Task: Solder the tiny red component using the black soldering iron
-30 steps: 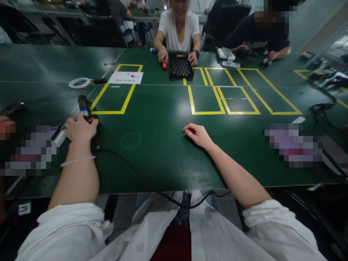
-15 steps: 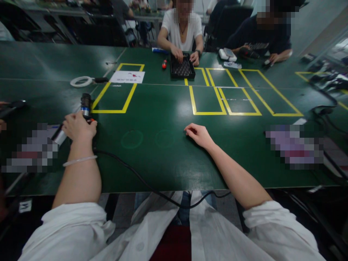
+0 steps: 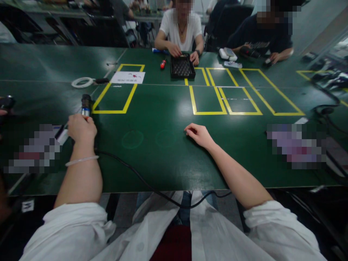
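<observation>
My left hand (image 3: pixel 82 130) is wrapped round a corded tool, lying on the green table. Beyond my fingers its black cylindrical end (image 3: pixel 86 99) shows, with a silver and blue band (image 3: pixel 86 109); the rest is hidden by my hand, so its exact kind is unclear. A black cable (image 3: pixel 130 167) runs from near my left wrist across the table and over its front edge. My right hand (image 3: pixel 199 134) rests on the table with loosely curled fingers and nothing in them. Two faint chalk-like circles (image 3: pixel 132 139) are marked on the table between my hands.
Yellow tape outlines (image 3: pixel 209 113) mark the green table (image 3: pixel 163 170). A paper sheet (image 3: pixel 128 77) and a coiled white cable (image 3: pixel 82 82) lie at the far left. Opposite, a person's hands are at a black tray (image 3: pixel 182 69). Another person holds a dark tool (image 3: pixel 249 52). Blurred items lie at both sides.
My left hand has closed its fingers round the tool and sits slightly lower over it. My right hand stays put. The person opposite has drawn one hand back toward the tray's far edge.
</observation>
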The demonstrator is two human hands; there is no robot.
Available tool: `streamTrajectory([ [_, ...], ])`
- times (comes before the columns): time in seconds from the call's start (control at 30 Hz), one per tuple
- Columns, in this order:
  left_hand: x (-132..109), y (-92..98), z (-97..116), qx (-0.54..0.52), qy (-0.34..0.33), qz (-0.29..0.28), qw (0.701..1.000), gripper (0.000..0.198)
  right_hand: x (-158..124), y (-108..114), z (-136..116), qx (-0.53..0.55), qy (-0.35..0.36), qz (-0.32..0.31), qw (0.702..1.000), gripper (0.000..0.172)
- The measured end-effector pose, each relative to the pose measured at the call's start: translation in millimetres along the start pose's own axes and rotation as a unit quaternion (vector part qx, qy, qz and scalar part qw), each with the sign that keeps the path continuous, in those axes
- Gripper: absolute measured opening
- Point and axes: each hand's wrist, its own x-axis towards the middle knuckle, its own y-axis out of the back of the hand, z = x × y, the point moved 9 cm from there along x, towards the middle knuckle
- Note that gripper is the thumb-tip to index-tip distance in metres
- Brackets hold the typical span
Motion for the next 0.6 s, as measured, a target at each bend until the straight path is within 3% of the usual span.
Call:
streamTrajectory([
  [0.13, -5.9, 12.0, 19.0, -0.043, -0.049, 0.049, 0.997, 0.033, 0.1, -0.3, 1.5, -0.001, 0.000, 0.000, 1.000, 0.016],
  [0.27, -21.7, 11.0, 61.1, -0.097, -0.171, 0.028, 0.980, 0.031, 0.1, -0.7, 1.2, 0.001, -0.003, -0.002, 1.000, 0.016],
  [0.37, -45.2, 0.2, 98.3, -0.152, -0.236, -0.025, 0.959, 0.033, 0.1, -0.4, 0.0, 0.003, -0.002, -0.001, 1.000, 0.016],
  [0.47, -77.9, -9.5, 138.8, -0.238, -0.260, -0.100, 0.930, 0.033, 0.1, -0.1, -1.0, 0.002, -0.002, -0.001, 1.000, 0.016],
  [0.6, -130.9, -10.1, 199.1, -0.353, -0.262, -0.244, 0.865, 0.033, 0.3, 0.5, -2.4, -0.004, -0.001, -0.002, 1.000, 0.016],
])
